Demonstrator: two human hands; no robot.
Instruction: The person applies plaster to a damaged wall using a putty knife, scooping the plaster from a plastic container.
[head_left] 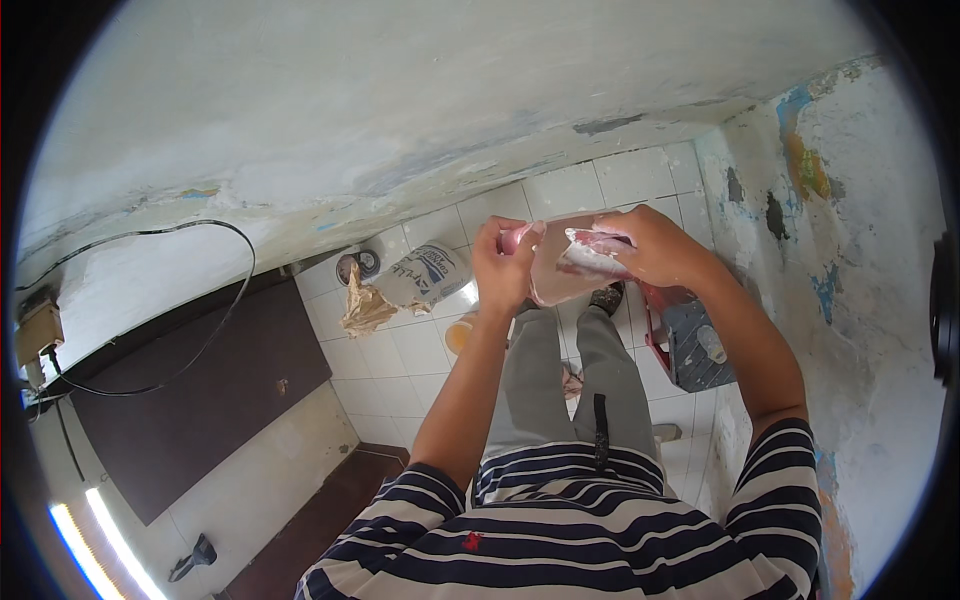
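Room corner: patchy off-white plastered wall (400, 110) with flaking blue and ochre paint, above a white square-tiled floor (408, 350). Item one: pinkish, translucent, roughly rectangular flat plate (550, 262), raised above the floor in front of the body, long axis apparently side to side, between the hands. Left hand (503, 268): fingers gripping the plate's left edge, thumb on top. Item two: flat red-and-white, paste-smeared hand tool (592, 258), over the plate's right half, pointing leftward from the right fingers; whether it touches the plate cannot be told. Right hand (660, 248): fingers closed round the tool's right end; nearer to the paste than the left. On the floor, left: crumpled brown paper (366, 305), clear printed plastic sack (436, 272).
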